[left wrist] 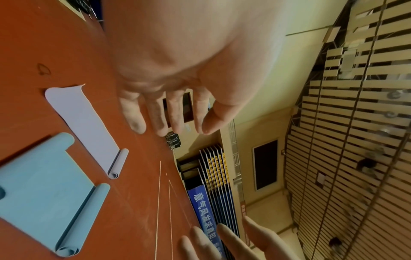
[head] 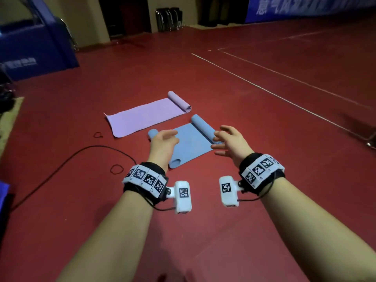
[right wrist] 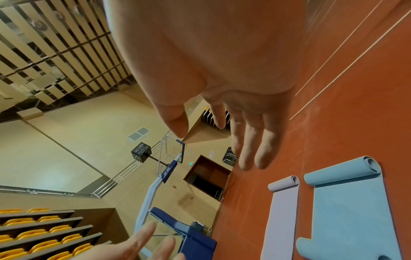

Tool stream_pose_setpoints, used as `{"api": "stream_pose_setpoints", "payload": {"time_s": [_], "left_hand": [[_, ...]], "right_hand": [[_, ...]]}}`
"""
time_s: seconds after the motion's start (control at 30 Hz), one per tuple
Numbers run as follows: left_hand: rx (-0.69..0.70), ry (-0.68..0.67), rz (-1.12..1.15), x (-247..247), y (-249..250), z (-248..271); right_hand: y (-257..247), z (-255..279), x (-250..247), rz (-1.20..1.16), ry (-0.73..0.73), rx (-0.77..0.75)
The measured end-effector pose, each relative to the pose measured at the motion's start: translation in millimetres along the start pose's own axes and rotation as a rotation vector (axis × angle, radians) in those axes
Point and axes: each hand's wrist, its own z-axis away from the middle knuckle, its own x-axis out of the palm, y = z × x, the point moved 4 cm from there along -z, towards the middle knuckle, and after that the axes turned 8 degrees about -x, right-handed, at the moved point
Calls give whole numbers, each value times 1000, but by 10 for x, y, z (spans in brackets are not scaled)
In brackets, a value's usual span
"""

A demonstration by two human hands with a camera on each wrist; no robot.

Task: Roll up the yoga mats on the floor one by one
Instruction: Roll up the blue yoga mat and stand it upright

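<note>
A blue yoga mat (head: 191, 142) lies on the red floor (head: 223, 88), curled into a roll at each end. Beyond it lies a lilac yoga mat (head: 142, 117), flat with a small roll at its far right end. Both mats also show in the wrist views: the blue mat (left wrist: 42, 184) (right wrist: 349, 211) and the lilac mat (left wrist: 86, 123) (right wrist: 282, 214). My left hand (head: 164, 138) hovers in the air over the blue mat's near left part, fingers spread and holding nothing. My right hand (head: 230, 140) hovers over its right roll, fingers also spread and empty.
A black cable (head: 61, 165) runs across the floor at the left, with two small dark loops (head: 116, 169) near it. A blue padded base (head: 34, 43) stands at the back left. White court lines (head: 264, 88) cross the floor on the right. Stacked chairs (head: 168, 18) stand by the far wall.
</note>
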Motion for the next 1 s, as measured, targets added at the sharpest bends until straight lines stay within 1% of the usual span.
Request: {"api": "stream_pose_setpoints", "payload": {"time_s": [0.13,0.27,0.4,0.5,0.63,0.77,0.9,1.0], "left_hand": [[-43,-12,-29,393,-76,-719],[-77,-17,-48,823,-21,-1635],[-25,-77,-62,1356,266,-2672],[-19,-113,-61,1753,564,-3317],[-6,-170,-61,2302,905,-4084],[-6,-197,-73,2892,961,-4805],[-37,-202,-93,3593,921,-5556],[-42,-171,-79,4186,1027,-6164]], "right_hand": [[215,-725,-126,-21,8,34],[266,-1627,-241,-1,15,36],[92,-2594,-465,-32,118,29],[-80,-3208,-620,-45,159,32],[-254,-4000,-933,-68,221,15],[-149,-4803,-1342,-81,274,24],[-1,-5757,-1770,-71,255,40],[-44,-6606,-2121,-63,231,10]]}}
